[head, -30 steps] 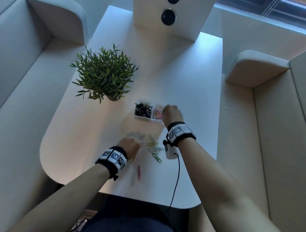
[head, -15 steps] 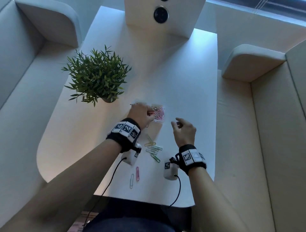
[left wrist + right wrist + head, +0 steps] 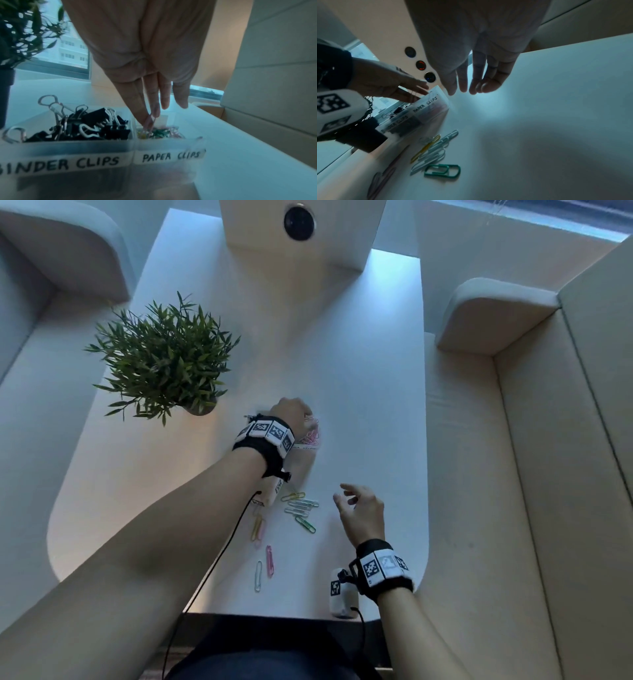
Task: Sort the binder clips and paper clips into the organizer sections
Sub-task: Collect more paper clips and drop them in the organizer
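Observation:
A clear two-section organizer (image 3: 102,148) stands mid-table, labelled BINDER CLIPS and PAPER CLIPS. Black binder clips (image 3: 89,125) fill its left section and coloured paper clips (image 3: 159,133) lie in the right one. My left hand (image 3: 294,414) hovers over the right section, where thumb and forefinger pinch a pinkish paper clip (image 3: 151,121) just above the pile. Several loose paper clips (image 3: 301,508) lie nearer to me, among them a green one (image 3: 442,170) and a pink one (image 3: 269,559). To their right my right hand (image 3: 356,501) hangs above the table, fingers relaxed and holding nothing.
A potted green plant (image 3: 164,361) stands left of the organizer. A white box with a dark round port (image 3: 298,224) sits at the table's far end. Cushioned seats flank the table on both sides. Cables run from my wrist cameras over the near edge.
My left hand has gone from the loose clips up to the organizer's paper clip section with a clip. My right hand has left the organizer and drawn back toward me.

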A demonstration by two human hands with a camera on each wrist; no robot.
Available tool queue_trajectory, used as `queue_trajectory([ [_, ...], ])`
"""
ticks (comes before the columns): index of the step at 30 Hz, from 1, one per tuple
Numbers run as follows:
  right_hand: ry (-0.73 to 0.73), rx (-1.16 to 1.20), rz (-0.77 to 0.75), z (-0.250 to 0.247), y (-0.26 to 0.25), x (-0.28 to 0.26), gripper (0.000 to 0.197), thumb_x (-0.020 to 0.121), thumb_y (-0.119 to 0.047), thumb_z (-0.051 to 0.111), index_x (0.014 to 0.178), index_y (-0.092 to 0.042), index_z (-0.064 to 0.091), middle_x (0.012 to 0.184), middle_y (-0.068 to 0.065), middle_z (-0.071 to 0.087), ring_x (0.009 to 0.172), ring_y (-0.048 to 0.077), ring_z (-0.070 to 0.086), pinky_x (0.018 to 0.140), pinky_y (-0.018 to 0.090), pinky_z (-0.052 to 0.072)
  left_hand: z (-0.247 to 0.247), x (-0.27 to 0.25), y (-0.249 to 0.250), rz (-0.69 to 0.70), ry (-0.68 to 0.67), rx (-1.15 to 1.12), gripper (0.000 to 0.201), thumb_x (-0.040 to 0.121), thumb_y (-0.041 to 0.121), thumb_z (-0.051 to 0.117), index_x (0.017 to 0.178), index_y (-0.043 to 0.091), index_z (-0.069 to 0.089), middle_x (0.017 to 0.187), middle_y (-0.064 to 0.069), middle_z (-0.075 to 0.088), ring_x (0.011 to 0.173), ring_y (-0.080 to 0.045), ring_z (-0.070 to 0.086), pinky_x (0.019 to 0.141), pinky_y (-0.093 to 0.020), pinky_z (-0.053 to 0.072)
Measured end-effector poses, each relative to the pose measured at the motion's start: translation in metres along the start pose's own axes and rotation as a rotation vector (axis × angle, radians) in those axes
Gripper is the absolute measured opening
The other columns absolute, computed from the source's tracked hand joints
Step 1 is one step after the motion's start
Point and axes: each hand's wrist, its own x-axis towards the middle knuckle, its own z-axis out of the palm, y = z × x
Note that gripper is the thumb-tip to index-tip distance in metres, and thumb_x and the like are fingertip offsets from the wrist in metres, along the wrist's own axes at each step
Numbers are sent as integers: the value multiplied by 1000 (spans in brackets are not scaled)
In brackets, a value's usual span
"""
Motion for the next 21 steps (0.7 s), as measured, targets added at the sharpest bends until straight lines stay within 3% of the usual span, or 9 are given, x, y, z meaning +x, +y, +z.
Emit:
queue_trajectory([
  [3, -237, -86, -69, 7, -7, 1, 50, 76, -25, 73, 122, -15, 59, 111, 6, 58, 90, 17, 58, 85, 30, 50, -12, -11, -5, -33, 64, -152, 32, 83, 38, 61, 108, 20, 68, 113, -6, 68, 103, -26, 62, 92, -34, 49],
  [6, -468, -386, -176, 25, -13, -4, 82, 69, -18, 75, 140, -15, 34, 127, 9, 40, 109, 26, 47, 92, 36, 48, -25, -37, -17, 16, 173, -252, 27, 82, 29, 63, 106, 17, 67, 104, -6, 71, 95, -23, 66, 90, -34, 51],
  [8, -451, -495, -224, 38, -18, -7, 76, 70, -5, 70, 137, -13, 34, 123, 12, 38, 106, 30, 45, 84, 37, 51, -24, -66, -33, 48, 223, -224, 20, 79, 24, 65, 98, 17, 67, 98, -6, 69, 90, -23, 64, 83, -31, 51],
  [10, -382, -467, -274, 50, -25, -7, 52, 72, 7, 60, 120, -9, 48, 110, 13, 44, 94, 32, 50, 74, 37, 53, -13, -102, -52, 31, 133, -136, 29, 74, 30, 70, 99, 18, 61, 104, -5, 62, 90, -22, 59, 78, -32, 49],
  [13, -327, -406, -393, 68, -37, -4, 21, 75, 13, 52, 89, -3, 56, 90, 15, 51, 69, 29, 54, 58, 39, 53, 13, -155, -85, -85, -175, 106, 72, 66, 48, 74, 123, 20, 40, 127, -7, 43, 103, -24, 51, 75, -35, 48],
  [15, -350, -359, -443, 76, -47, -2, 13, 77, 9, 55, 83, -2, 57, 87, 14, 53, 65, 27, 53, 57, 41, 54, 29, -185, -105, -200, -275, 232, 100, 62, 63, 70, 136, 21, 17, 137, -11, 30, 113, -31, 46, 80, -41, 48],
  [17, -323, -280, -433, 77, -53, 3, 17, 78, 4, 59, 93, -3, 62, 95, 16, 56, 73, 30, 57, 66, 41, 55, 42, -210, -117, -319, -297, 268, 112, 56, 80, 58, 137, 20, 9, 135, -14, 29, 109, -33, 48, 81, -41, 47],
  [19, -276, -252, -412, 75, -60, 13, 40, 76, 4, 58, 115, -4, 59, 108, 18, 56, 89, 32, 56, 78, 39, 53, 58, -232, -123, -376, -301, 249, 121, 50, 88, 50, 139, 21, 6, 133, -14, 28, 104, -32, 50, 82, -39, 47],
  [21, -329, -354, -482, 79, -68, 19, 57, 73, 1, 59, 128, -11, 50, 123, 17, 51, 103, 33, 49, 86, 41, 48, 73, -244, -118, -378, -290, 224, 126, 43, 90, 50, 139, 23, 5, 130, -12, 26, 106, -31, 44, 85, -40, 45],
])
